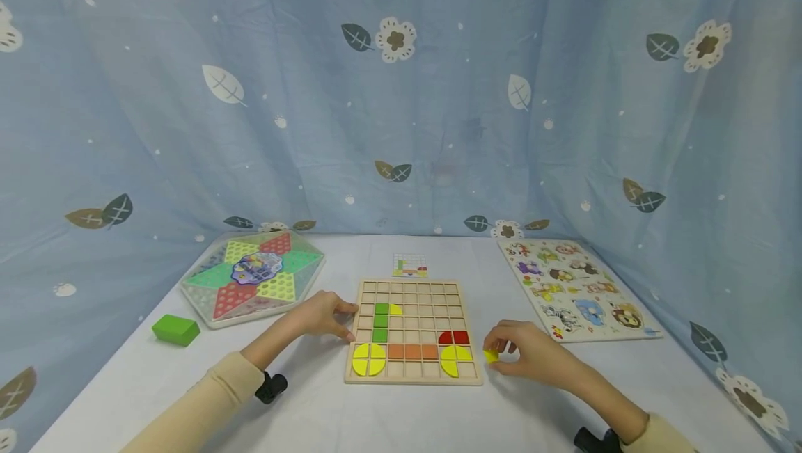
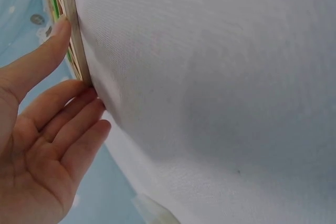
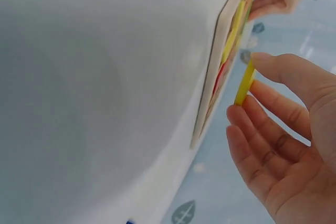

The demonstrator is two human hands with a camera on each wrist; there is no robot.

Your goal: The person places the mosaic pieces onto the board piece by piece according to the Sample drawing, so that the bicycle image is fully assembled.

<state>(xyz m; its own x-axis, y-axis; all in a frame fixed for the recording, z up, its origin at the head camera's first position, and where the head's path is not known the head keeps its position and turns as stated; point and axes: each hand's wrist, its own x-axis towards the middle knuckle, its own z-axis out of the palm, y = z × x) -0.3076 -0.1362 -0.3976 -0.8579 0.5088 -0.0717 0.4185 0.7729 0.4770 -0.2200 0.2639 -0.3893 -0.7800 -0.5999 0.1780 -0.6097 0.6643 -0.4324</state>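
Observation:
A wooden grid board [image 1: 414, 381] lies flat on the white table. Its cells hold three green squares [image 1: 380, 322], three orange squares [image 1: 413, 352], two red pieces [image 1: 460, 337] and several yellow quarter-circles [image 1: 369, 360]. At the lower right of the grid, three yellow quarters form a circle with one cell bare. My left hand [image 1: 324, 314] rests its thumb and fingertips against the board's left edge, fingers fairly straight. Just off the right edge, my right hand [image 1: 523, 350] pinches a yellow quarter-circle piece [image 3: 245, 83] between thumb and fingers, its outline partly hidden.
Behind the board lies a small pattern card [image 1: 410, 266]. A hexagonal Chinese checkers board [image 1: 250, 275] and a green block [image 1: 176, 330] are on the left. An animal puzzle board [image 1: 576, 293] sits at the right. A blue curtain [image 1: 438, 126] hangs behind the table.

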